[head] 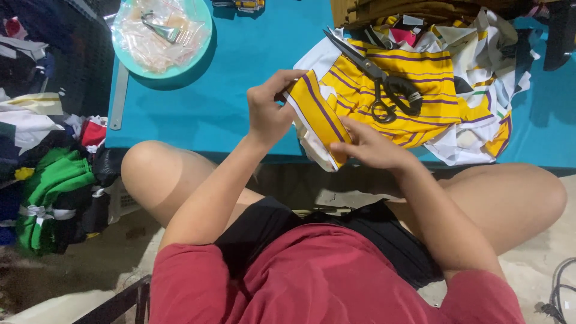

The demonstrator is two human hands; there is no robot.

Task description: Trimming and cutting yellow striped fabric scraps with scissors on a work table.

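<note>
My left hand (pixel 271 109) pinches the upper end of a yellow fabric strip with purple stripes and a white edge (pixel 317 114), held at the front edge of the teal table (pixel 210 114). My right hand (pixel 372 147) grips the strip's lower end, fingers curled around it. Just beyond the strip lies a pile of yellow, purple and white fabric pieces (pixel 432 90). Black-handled scissors (pixel 378 81) rest on that pile, blades pointing to the upper left.
A round teal tray (pixel 201 51) holding clear plastic bags and a metal clip sits at the table's far left, with a metal ruler (pixel 119 96) beside it. Green, red and white garments (pixel 51 180) are heaped on the floor at left. Cables (pixel 558 288) lie at lower right.
</note>
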